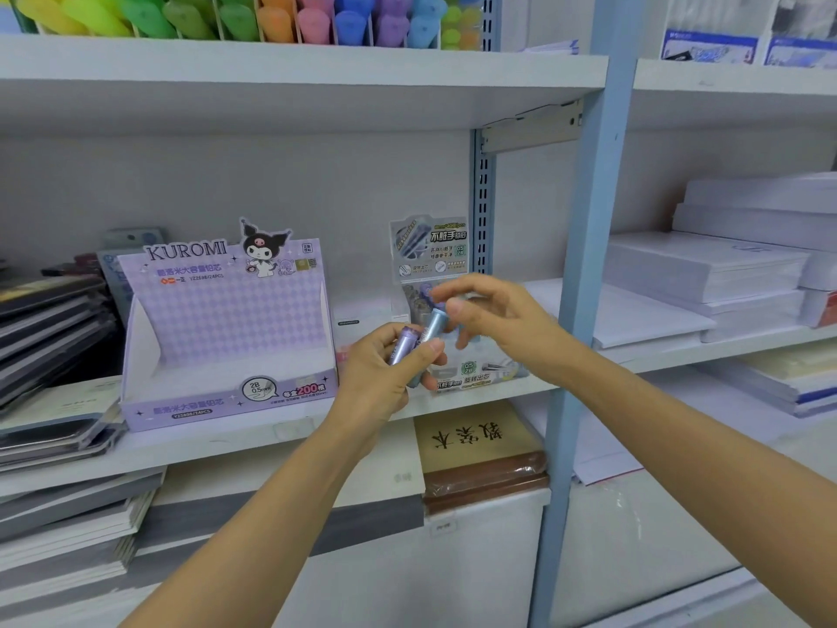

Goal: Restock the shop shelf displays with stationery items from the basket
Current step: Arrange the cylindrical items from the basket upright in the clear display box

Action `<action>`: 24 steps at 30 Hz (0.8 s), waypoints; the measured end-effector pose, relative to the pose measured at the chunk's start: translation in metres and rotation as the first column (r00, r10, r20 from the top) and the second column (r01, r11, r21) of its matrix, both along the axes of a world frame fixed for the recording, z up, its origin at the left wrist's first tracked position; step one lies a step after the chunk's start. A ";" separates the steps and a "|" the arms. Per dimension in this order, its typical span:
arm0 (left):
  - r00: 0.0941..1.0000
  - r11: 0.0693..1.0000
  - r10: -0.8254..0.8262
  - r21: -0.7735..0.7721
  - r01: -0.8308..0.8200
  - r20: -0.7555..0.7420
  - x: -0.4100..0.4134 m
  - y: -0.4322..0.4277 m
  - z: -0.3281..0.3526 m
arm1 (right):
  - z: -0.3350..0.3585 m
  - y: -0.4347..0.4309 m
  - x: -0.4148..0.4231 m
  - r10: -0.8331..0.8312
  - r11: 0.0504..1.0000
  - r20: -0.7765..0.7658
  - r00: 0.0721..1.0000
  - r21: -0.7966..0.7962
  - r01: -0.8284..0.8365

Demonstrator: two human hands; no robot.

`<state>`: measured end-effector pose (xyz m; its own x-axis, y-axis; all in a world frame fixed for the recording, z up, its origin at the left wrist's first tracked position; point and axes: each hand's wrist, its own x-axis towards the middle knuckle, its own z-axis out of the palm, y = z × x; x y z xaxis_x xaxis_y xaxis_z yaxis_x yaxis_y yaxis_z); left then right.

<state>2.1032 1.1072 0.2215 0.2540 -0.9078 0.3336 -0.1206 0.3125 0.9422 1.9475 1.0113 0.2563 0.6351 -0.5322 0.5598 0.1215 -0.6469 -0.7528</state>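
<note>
Head view: the shelf (271, 439) carries a Kuromi box (226, 328) that looks empty, and a smaller grey box (428, 247) stands at its right end. Your left hand (380, 378) grips the lead tubes (403, 346) upright before it, letting your right hand (498, 324) pinch the blue tube (432, 326) by its top.

Bright, even overhead light leaves a soft shadow under the upper shelf board (271, 106) at 12 o'clock. Wide-angle distortion tilts the blue upright (584, 265) at 3 o'clock. The highlighters (226, 15) at 11 o'clock and the central lead tubes (419, 342) look soft
</note>
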 end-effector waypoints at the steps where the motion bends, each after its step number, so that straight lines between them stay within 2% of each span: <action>1: 1.000 1.000 -0.015 -0.003 0.015 0.011 -0.001 0.002 0.002 | -0.001 0.004 0.000 0.049 0.999 -0.012 0.999 0.015 -0.049; 4: 0.999 0.999 -0.048 -0.019 0.048 0.019 -0.002 0.007 0.006 | -0.003 0.007 -0.003 0.058 0.995 0.061 0.996 0.075 -0.063; 8: 0.998 0.997 -0.042 -0.061 0.039 -0.053 0.002 0.012 0.009 | 0.000 0.004 -0.009 -0.041 0.972 0.238 0.970 0.235 -0.016; 11: 0.991 0.994 0.002 -0.110 -0.018 -0.135 0.002 0.013 0.010 | -0.003 0.007 -0.014 -0.024 0.955 0.182 0.983 0.294 -0.031; 14: 0.978 0.986 0.039 -0.153 -0.071 -0.206 -0.001 0.014 0.013 | -0.012 0.016 -0.016 0.046 0.965 -0.012 0.999 0.259 -0.041; 16: 0.981 0.983 0.043 -0.169 -0.075 -0.188 -0.004 0.015 0.014 | -0.017 0.022 -0.014 0.061 0.979 -0.102 0.993 0.202 -0.039; 18: 0.990 0.982 0.043 -0.175 -0.066 -0.133 -0.006 0.016 0.015 | -0.015 0.025 -0.013 -0.005 0.992 -0.100 0.995 0.128 0.018; 20: 0.997 0.983 0.050 -0.174 -0.060 -0.061 -0.009 0.017 0.015 | -0.006 0.026 -0.013 -0.079 0.994 -0.017 0.997 0.080 0.080; 22: 0.998 0.983 0.064 -0.176 -0.059 0.023 -0.012 0.016 0.015 | 0.003 0.027 -0.014 -0.073 0.996 0.034 0.997 0.053 0.071; 24: 0.994 0.982 0.072 -0.179 -0.058 0.078 -0.014 0.015 0.015 | 0.009 0.027 -0.014 -0.061 0.998 -0.010 0.998 0.006 0.061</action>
